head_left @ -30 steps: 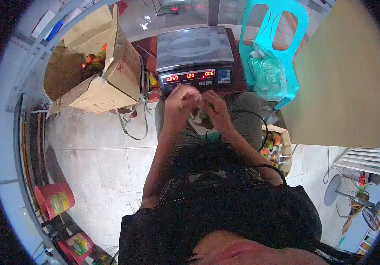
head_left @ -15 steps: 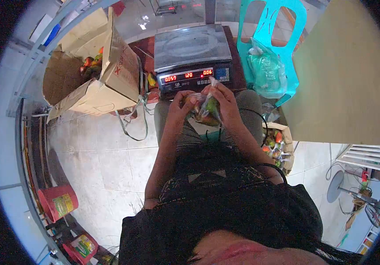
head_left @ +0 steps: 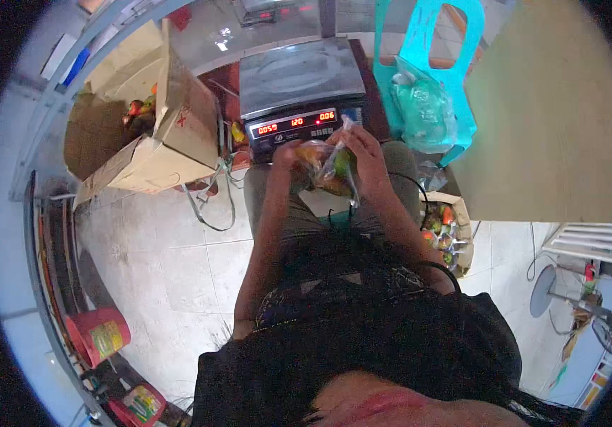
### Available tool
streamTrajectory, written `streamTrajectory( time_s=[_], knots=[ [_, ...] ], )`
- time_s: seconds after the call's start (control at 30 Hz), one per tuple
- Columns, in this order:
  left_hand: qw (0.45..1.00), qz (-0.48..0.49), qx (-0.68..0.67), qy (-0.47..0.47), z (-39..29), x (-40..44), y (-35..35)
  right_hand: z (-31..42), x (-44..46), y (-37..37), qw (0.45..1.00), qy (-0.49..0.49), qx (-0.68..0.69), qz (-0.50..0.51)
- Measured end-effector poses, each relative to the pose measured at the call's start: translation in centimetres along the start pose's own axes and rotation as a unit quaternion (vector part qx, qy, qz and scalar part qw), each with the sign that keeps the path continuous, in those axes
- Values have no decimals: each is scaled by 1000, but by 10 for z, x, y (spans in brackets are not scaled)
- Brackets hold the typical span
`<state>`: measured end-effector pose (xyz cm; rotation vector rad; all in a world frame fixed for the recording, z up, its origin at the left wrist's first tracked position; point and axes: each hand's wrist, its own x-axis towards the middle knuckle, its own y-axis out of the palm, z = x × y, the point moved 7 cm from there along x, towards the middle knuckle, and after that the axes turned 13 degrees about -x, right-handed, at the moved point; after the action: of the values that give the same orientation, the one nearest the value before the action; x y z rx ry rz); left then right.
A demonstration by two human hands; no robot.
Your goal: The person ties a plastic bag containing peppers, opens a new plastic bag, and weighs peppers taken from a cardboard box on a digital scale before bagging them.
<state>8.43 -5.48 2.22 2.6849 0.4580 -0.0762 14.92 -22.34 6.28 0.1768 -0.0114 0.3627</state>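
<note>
A clear plastic bag with green and orange-red produce inside hangs above my lap, just in front of the scale. With my right hand I pinch the bag's gathered neck, its loose end poking up past the fingers. My left hand is closed against the bag's left side; its fingertips are partly hidden. Behind both hands stands a digital scale, its red display lit and its metal plate bare.
An open cardboard box with red and green produce stands on the left. A turquoise plastic chair bears a green-tinted bag. On the floor at right, a low carton holds several bagged items. A tan board fills the right side.
My left hand has shifted slightly left and turned, showing more of the orange produce in the bag. My right hand keeps its pinch on the neck. The view has tilted slightly.
</note>
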Motion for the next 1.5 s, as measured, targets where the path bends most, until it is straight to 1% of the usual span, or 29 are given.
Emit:
streamTrajectory(
  time_s=[0.03, 0.07, 0.1, 0.13, 0.2, 0.23, 0.27, 0.37, 0.4, 0.5, 0.57, 0.6, 0.67, 0.7, 0.73, 0.77, 0.8, 0.87, 0.97, 1.07, 1.1, 1.17, 1.2, 1.3, 1.37, 1.5],
  knots=[
    [997, -22, -70, -37, 21, 9, -20, 8, 1, -5, 999, -27, -43, -5],
    [999, -36, 37, -8, 35, 22, -49, 21, 2, -12, 995, -53, -88, -14],
    [986, -31, 152, 61, 27, 28, -57, 29, 3, -20, 988, -77, -133, -26],
    [954, -43, 265, 129, 19, 32, -64, 25, 3, -37, 973, -101, -182, -101],
    [898, -39, 376, 225, 8, 21, -58, 36, -2, -67, 958, -87, -234, -144],
    [900, -43, 377, 215, 13, 23, -62, 40, -1, -81, 949, -79, -258, -162],
    [901, -50, 379, 205, 21, 24, -64, 29, 1, -107, 931, -132, -266, -211],
    [874, -58, 447, 183, 40, 24, -61, 52, -21, -153, 909, -139, -311, -240],
    [866, -30, 460, 196, 49, 27, -58, 47, -28, -175, 893, -134, -343, -259],
    [864, 3, 475, 166, 56, 26, -47, 7, -53, -251, 846, -97, -421, -311],
    [860, -2, 482, 164, 57, 25, -47, 0, -85, -274, 830, -63, -432, -348],
    [858, -5, 486, 165, 57, 24, -47, -11, -100, -292, 809, -55, -460, -362],
    [832, 0, 521, 189, 55, 24, -45, -56, -130, -333, 763, -40, -515, -388],
    [818, 4, 539, 200, 54, 23, -43, -83, -145, -352, 768, -18, -503, -396],
    [829, 4, 522, 200, 53, 22, -44, -111, -160, -370, 772, 4, -491, -404],
    [839, 4, 506, 198, 51, 21, -42, -125, -170, -378, 775, 26, -479, -412],
    [849, 4, 490, 197, 50, 20, -42, -128, -179, -374, 757, 62, -508, -406],
    [840, 2, 503, 202, 49, 17, -39, -133, -197, -363, 715, 131, -564, -393],
    [838, 2, 507, 200, 48, 18, -39, -200, -219, -393, 647, 168, -632, -392],
    [829, -3, 532, 171, 50, 21, -42, -286, -244, -422, 641, 267, -584, -422],
    [824, -7, 544, 157, 51, 22, -43, -319, -256, -439, 673, 199, -561, -438],
    [836, -17, 522, 165, 51, 20, -47, -348, -272, -449, 635, 230, -604, -422],
    [842, -22, 511, 169, 51, 19, -48, -354, -280, -447, 552, 323, -665, -386],
    [837, -14, 518, 175, 53, 20, -51, -330, -286, -436, 570, 288, -666, -386],
    [845, -16, 504, 179, 58, 20, -54, -312, -282, -434, 581, 270, -667, -381],
    [848, -16, 503, 170, 55, 20, -53, -286, -273, -439, 607, 291, -638, -376]
  ],
)
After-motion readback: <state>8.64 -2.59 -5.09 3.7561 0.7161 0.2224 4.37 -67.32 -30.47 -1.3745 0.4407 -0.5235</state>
